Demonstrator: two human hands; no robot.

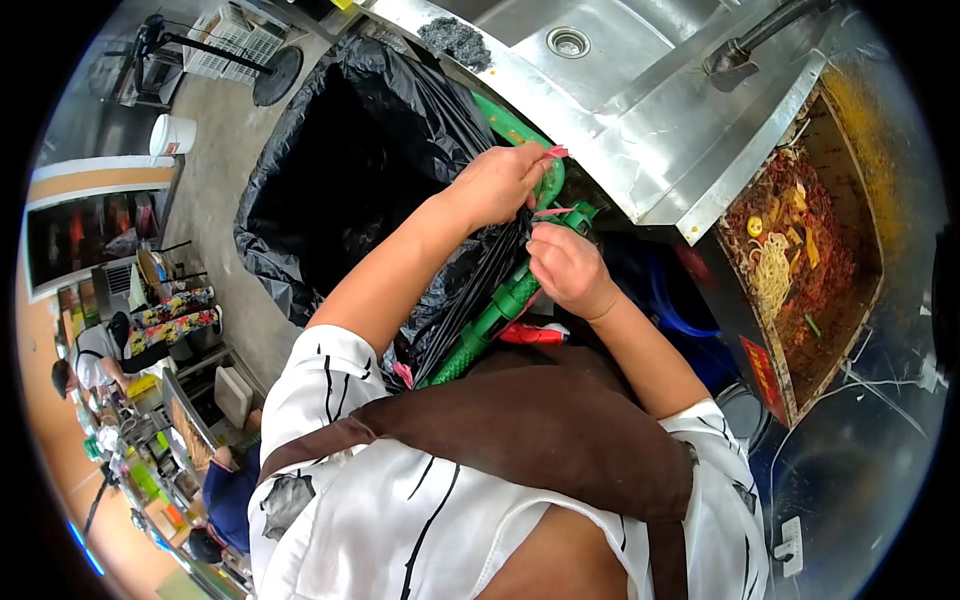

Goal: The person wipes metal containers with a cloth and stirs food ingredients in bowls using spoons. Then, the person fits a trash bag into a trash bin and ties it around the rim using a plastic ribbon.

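A large bin lined with a black garbage bag point(425, 95) stands in front of me, its mouth wide. Along its near side runs the green handle bar point(515, 297) of the bin. My left hand point(495, 185) is closed in a pinch on a thin pink plastic string point(556, 212) over the bag's edge, and a pink end sticks out past the fingertips. Just below it, my right hand point(570, 268) pinches the same string beside the bar. Another pink bit point(403, 374) shows lower on the bag's edge. The fingertips partly hide the string.
A steel sink point(620, 110) with a dark scouring pad point(455, 42) is beyond the bin. At right stands a box of food scraps point(800, 245). A red object point(535, 334) lies near my apron. Other people are at the far left, near a white bucket point(172, 135).
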